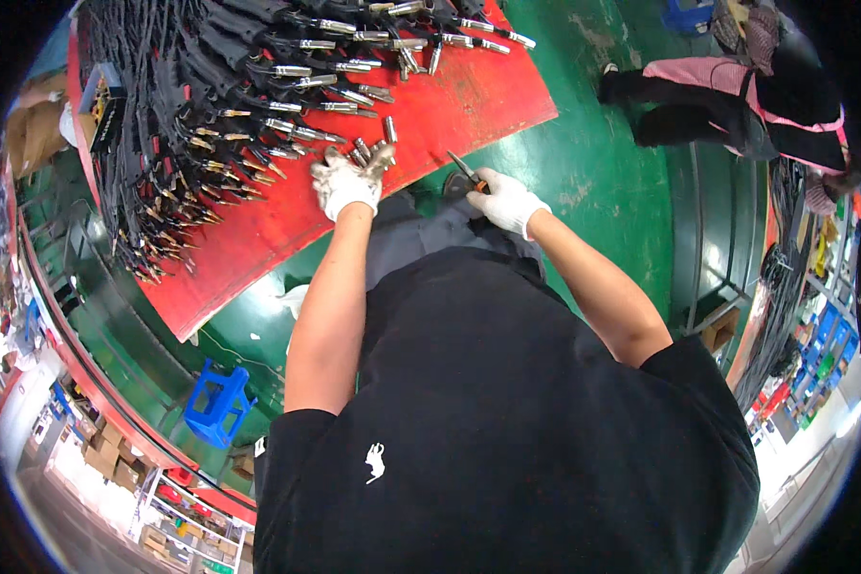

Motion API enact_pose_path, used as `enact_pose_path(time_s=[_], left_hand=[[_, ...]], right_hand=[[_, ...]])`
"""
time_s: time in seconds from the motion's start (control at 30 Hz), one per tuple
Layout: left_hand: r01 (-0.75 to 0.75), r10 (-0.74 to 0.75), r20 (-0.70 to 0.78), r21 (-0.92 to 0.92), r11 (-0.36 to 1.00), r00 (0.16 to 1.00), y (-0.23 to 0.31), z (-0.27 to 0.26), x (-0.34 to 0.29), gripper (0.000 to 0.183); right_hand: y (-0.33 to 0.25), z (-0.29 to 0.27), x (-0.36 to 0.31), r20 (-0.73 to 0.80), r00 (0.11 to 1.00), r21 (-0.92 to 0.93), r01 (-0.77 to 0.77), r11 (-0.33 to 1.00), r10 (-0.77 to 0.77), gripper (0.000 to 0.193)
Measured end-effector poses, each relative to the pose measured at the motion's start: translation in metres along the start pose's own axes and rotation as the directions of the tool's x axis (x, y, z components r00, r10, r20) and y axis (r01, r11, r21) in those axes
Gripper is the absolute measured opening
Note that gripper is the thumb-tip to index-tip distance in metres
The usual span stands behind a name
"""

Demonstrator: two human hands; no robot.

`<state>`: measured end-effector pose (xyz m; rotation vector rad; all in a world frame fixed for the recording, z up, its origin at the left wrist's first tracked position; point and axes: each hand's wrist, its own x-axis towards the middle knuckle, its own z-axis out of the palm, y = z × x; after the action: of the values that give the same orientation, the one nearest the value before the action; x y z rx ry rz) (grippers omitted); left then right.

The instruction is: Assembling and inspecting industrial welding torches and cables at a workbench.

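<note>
My left hand (347, 184), in a stained white glove, is at the edge of the red tabletop. Its fingers are spread around a few loose metal sleeves (361, 151), touching or just over them; no firm grip shows. Another silver sleeve (389, 129) stands just beyond. My right hand (507, 203), also gloved in white, is closed round a pair of pliers (467, 170) with orange on the handle, off the table's near edge. Their narrow jaws point up and left. Beyond my left hand lie many black cables (215, 57), some tipped with silver sleeves, others with bare brass-coloured ends.
The red table (450, 105) slants across the upper left, with a small box (103, 96) among the cables. A blue stool (218, 404) stands on the green floor at left. At the upper right is another person (737, 96), near a second bench with cables (780, 277).
</note>
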<state>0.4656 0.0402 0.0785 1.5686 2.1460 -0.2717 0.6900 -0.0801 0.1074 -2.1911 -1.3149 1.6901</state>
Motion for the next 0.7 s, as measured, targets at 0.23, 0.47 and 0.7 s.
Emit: enact_pose_path(time_s=[0.23, 0.47, 0.7], left_hand=[[0.121, -0.133, -0.058, -0.177, 0.977, 0.989, 0.020, 0.020, -0.006, 0.106], [0.102, -0.120, -0.162, -0.113, 0.988, 0.979, 0.028, 0.026, -0.012, 0.091], [-0.078, 0.068, -0.147, -0.060, 0.995, 0.987, 0.020, 0.021, -0.001, 0.087]], right_hand=[[0.003, -0.025, -0.009, -0.035, 0.998, -0.045, 0.047, 0.998, -0.048, 0.041], [0.024, -0.042, -0.012, -0.065, 0.996, -0.131, 0.052, 0.990, -0.061, 0.042], [0.028, -0.050, -0.019, -0.056, 0.993, -0.155, 0.097, 0.983, -0.107, 0.041]])
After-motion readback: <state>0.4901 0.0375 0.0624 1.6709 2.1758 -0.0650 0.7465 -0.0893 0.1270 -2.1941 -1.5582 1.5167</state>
